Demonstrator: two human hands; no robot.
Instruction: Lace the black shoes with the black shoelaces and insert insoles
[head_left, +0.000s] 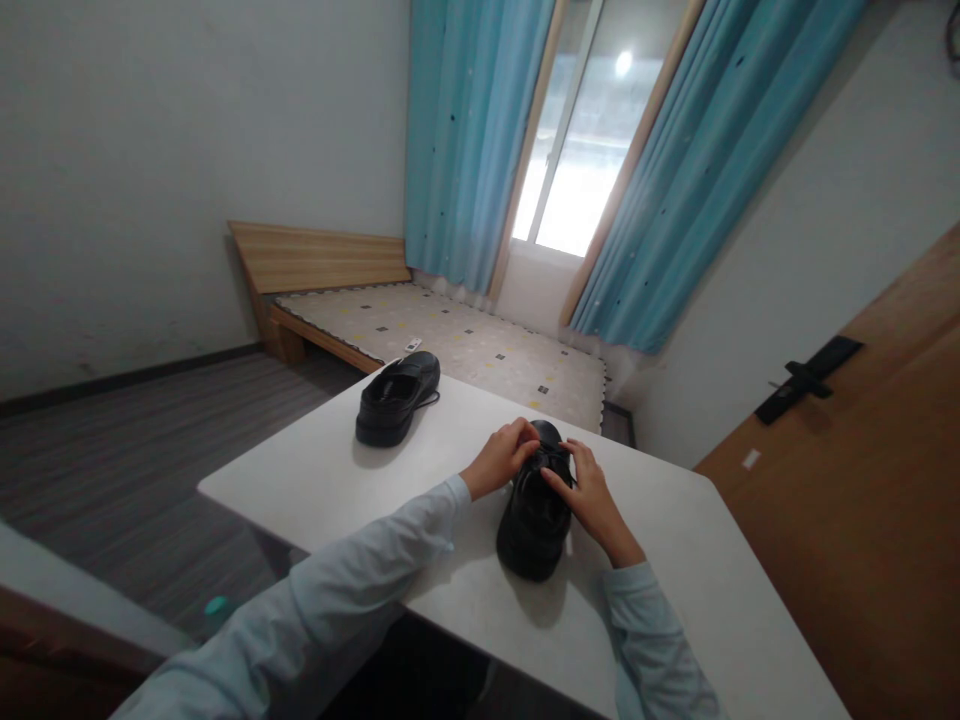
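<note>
A black shoe (534, 525) stands upright on the white table (660, 600), its heel toward me and its toe pointing away. At the left side of its lacing, my left hand (501, 458) has its fingers bent and close together on the upper. My right hand (589, 492) is on the right side, thumb over the shoe's opening and fingers curled at the laces. Whatever the fingertips pinch is too small and dark to make out. Another black shoe (397, 398) rests further left on the table, a loose lace beside it.
Beyond the table is a low wooden bed with a patterned mattress (480, 340) and a small white object (412, 345) on it. Blue curtains (480, 140) flank a window. A wooden door (862, 480) stands at the right.
</note>
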